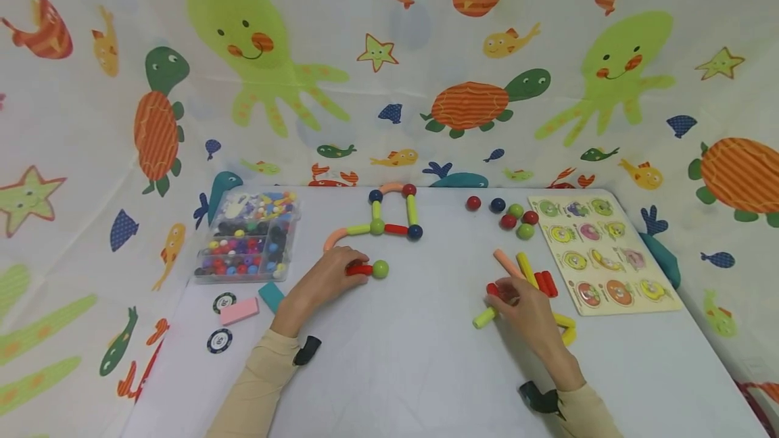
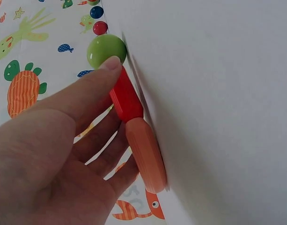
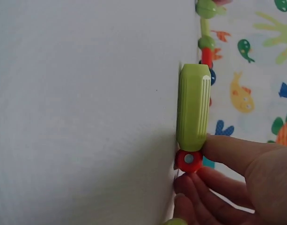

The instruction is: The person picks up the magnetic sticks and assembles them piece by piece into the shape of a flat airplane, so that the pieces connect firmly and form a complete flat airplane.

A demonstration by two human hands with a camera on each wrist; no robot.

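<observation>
My left hand (image 1: 341, 272) rests on the white table (image 1: 414, 370) and pinches a red stick (image 1: 360, 269) with a green ball (image 1: 380, 268) on its end. In the left wrist view the thumb tip (image 2: 110, 63) presses the red stick (image 2: 126, 99) beside the green ball (image 2: 106, 50), and an orange stick (image 2: 145, 152) joins its other end. My right hand (image 1: 508, 297) pinches a short red stick (image 3: 188, 160) that touches the end of a light green stick (image 3: 193, 110), also seen in the head view (image 1: 483, 318).
A stick-and-ball frame (image 1: 392, 216) stands behind the left hand. Loose balls (image 1: 514, 216) and loose sticks (image 1: 535, 274) lie by the right hand. A wooden peg puzzle (image 1: 602, 255) is at the right, a bead box (image 1: 249, 235), pink block (image 1: 239, 311) and chips (image 1: 219, 341) at the left.
</observation>
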